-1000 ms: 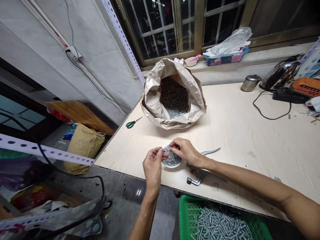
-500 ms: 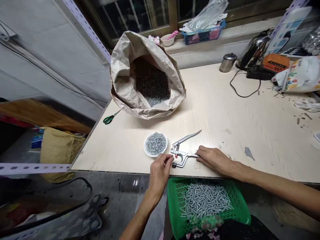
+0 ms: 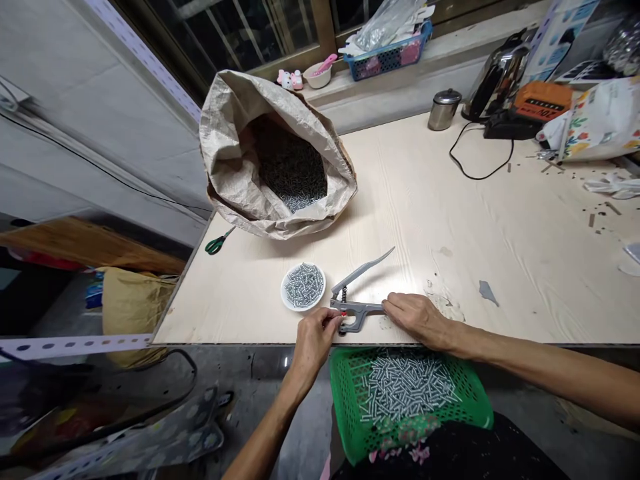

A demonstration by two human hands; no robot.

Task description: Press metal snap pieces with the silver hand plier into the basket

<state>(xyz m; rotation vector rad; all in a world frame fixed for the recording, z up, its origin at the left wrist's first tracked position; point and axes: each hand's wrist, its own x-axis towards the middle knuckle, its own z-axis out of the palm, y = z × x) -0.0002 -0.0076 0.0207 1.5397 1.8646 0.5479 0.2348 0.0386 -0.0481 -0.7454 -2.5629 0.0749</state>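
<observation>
My left hand point(image 3: 314, 339) is pinched shut at the head of the hand press point(image 3: 356, 301), fingertips at its red-marked jaw; what they hold is too small to tell. My right hand point(image 3: 419, 319) lies curled over the tool's lower handle, pinning it to the table point(image 3: 500, 267), while the upper handle stands open, pointing away from me. I judge the seating wants care: keep the piece square in the jaw and the tool flat before any squeeze. Just beyond my left hand sits the white dish of small metal parts point(image 3: 303, 286); the green basket point(image 3: 345, 400) is beneath my wrists. Since half a second ago, my left fingers have closed in on the jaw and my right has slid further onto the handle.
</observation>
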